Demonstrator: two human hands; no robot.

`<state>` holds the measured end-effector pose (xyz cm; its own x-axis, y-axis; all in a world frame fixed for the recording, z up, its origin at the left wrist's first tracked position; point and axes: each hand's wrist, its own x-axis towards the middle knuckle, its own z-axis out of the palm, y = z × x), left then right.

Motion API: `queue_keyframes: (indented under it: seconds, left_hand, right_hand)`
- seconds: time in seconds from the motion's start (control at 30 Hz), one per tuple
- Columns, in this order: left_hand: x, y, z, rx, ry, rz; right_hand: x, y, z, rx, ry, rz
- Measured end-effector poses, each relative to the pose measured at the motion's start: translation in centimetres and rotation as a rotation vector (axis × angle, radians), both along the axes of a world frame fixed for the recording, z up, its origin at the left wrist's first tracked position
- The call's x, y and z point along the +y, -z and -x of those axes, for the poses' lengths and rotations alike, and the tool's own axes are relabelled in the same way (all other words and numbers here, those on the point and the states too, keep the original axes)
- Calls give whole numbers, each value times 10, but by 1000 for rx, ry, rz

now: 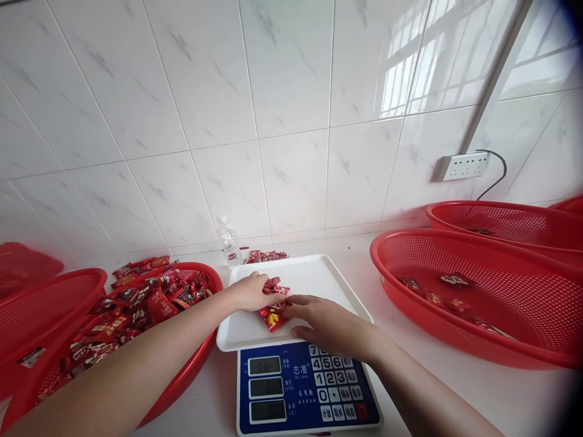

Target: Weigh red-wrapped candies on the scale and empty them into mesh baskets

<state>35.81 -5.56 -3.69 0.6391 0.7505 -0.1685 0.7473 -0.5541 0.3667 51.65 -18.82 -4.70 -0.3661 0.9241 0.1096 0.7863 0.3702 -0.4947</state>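
Note:
Several small red packets (pixel 274 318) lie in a cluster on the white tray (pixel 323 282) of a blue digital scale (pixel 300 391). My left hand (pixel 255 292) is closed round the packets from the left, its fingers partly hidden. From the right, my right hand (pixel 321 320) reaches over the tray with its fingers apart, the fingertips at the edge of the same packets. Left of the scale, a red basket (pixel 217 280) is heaped with red and dark packets (pixel 141 309), partly covered by my left forearm.
A clear plastic bottle (pixel 230 243) and more packets (pixel 266 256) stand behind the tray. Red baskets sit at the far left (pixel 54 303) and right (pixel 410 315), the right one holding several packets (pixel 458 280). A power strip (pixel 465 166) is on the tiled wall.

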Motion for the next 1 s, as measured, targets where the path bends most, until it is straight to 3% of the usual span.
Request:
queue_keyframes:
  seconds: [0.17,0.3,0.4,0.6,0.7,0.87,1.0]
  left_hand:
    - [-5,-9,-6,-72,30,264]
    - [-10,-11,-9,-38,-60,274]
    - [-13,-9,-8,-102,-60,339]
    - [-13,-1,-6,-383,-141,512]
    - [-12,-4,-1,-552,-213,533]
    - [-6,-28,36,-802,-352,592]
    - [13,-51,100,-922,-515,451]
  right_hand:
    - [-2,0,3,29,13,-32]
    - [-1,2,6,1,46,-50]
    - [2,7,6,-27,68,-87]
    - [5,12,5,-139,147,-143]
    - [4,8,3,-147,182,-149]
    - [6,11,-7,-114,232,-217]
    - [13,25,-15,-116,270,-288]
